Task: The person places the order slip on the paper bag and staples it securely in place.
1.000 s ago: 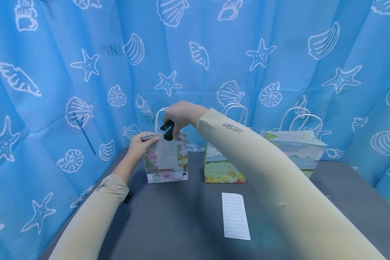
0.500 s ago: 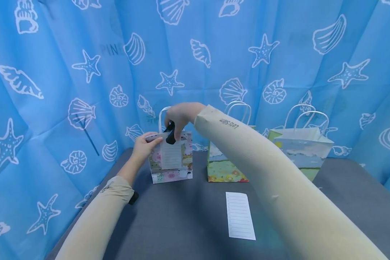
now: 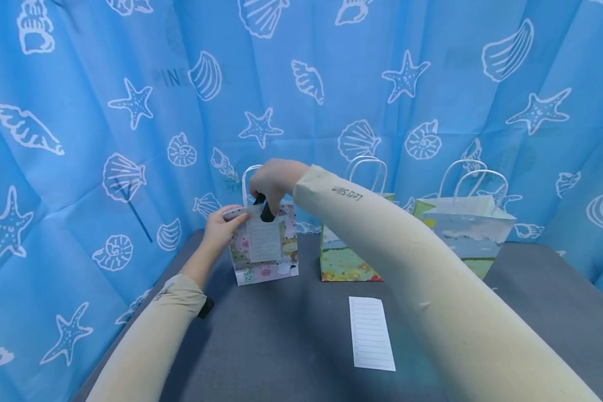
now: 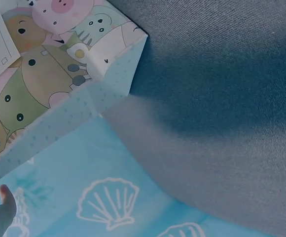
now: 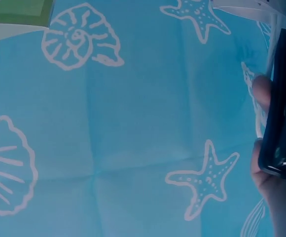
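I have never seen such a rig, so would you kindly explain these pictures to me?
There is no machine, just a person's left hand and right hand. The wide picture comes from a head camera, the others from wrist cameras. On the grey surface stand an animal-print bag, a middle bag and a rightmost bag; a loose sheet lies in front. The left hand pinches the animal-print bag's top edge, a lined slip lies against its front, and the right hand holds a black tool, perhaps a stapler.
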Available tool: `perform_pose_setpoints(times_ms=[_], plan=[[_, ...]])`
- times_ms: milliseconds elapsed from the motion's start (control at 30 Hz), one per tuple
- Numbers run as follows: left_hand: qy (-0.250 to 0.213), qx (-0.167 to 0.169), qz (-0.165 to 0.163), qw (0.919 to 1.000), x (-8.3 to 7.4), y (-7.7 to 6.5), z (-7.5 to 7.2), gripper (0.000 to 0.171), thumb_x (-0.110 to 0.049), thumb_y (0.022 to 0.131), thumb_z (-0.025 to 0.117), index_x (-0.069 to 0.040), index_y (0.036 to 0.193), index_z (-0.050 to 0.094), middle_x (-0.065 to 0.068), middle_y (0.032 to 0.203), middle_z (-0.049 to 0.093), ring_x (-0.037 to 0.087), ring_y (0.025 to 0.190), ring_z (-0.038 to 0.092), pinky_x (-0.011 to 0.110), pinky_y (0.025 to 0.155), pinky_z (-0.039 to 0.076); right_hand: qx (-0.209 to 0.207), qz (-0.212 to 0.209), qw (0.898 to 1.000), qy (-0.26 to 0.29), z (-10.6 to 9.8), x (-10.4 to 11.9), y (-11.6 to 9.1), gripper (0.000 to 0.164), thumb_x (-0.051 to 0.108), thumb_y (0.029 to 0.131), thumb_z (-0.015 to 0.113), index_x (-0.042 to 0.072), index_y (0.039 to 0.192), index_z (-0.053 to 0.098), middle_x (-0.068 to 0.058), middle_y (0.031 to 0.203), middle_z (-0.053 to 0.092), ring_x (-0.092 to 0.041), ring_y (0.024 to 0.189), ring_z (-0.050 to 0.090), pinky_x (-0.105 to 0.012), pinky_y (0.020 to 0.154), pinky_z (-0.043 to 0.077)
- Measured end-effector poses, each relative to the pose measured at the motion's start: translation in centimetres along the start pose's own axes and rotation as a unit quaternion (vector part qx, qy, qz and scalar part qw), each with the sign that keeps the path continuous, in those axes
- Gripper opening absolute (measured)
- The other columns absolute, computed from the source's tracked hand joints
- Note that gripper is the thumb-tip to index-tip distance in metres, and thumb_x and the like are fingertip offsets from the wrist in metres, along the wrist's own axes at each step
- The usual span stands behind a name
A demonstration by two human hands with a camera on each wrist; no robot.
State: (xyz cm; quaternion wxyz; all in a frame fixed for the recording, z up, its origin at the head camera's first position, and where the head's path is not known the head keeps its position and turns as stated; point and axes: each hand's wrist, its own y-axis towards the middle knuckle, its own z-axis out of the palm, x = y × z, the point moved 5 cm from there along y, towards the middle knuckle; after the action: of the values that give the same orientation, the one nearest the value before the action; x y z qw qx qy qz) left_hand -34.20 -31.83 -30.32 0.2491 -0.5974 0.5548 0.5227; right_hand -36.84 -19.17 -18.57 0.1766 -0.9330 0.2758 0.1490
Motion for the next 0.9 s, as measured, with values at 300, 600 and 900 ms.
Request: perform_pose_setpoints(times_ms=[300,600,900], plan=[[0.001,0.002,-0.001,1.0,0.0,0.0,0.1,0.033,-0.021,0.095,0.066,0.0,0.121,0.064,0.019,0.117,0.062,0.022,0.096,0.055,0.028,0.073,0.046,-0.011,-0.023,0.998,-0.061,-0.4,1.3,-0.2,0.019,0.028,0.087,0.073,0.021,0.102,0.063,0.003,0.095,0.06,-0.015,0.079,0.047,-0.03,0.072,0.042],[0.0,-0.005,0.005,1.0,-0.1,0.0,0.0,0.032,-0.019,0.096,0.064,0.0,0.122,0.065,0.019,0.118,0.063,0.016,0.076,0.051,0.024,0.057,0.042,-0.028,-0.05,0.986,-0.157,-1.3,3.0,-0.5,0.025,0.031,0.085,0.075,0.015,0.102,0.067,0.0,0.092,0.063,-0.015,0.077,0.05,-0.031,0.076,0.047],[-0.023,-0.002,0.005,0.9997,-0.3,-0.2,0.2,0.028,-0.013,0.096,0.063,0.002,0.119,0.065,0.019,0.122,0.061,0.025,0.107,0.056,0.037,0.087,0.046,-0.034,-0.032,0.997,-0.061,-0.7,1.4,0.4,0.02,0.028,0.084,0.075,0.017,0.087,0.059,0.002,0.082,0.055,-0.014,0.07,0.042,-0.029,0.064,0.038]])
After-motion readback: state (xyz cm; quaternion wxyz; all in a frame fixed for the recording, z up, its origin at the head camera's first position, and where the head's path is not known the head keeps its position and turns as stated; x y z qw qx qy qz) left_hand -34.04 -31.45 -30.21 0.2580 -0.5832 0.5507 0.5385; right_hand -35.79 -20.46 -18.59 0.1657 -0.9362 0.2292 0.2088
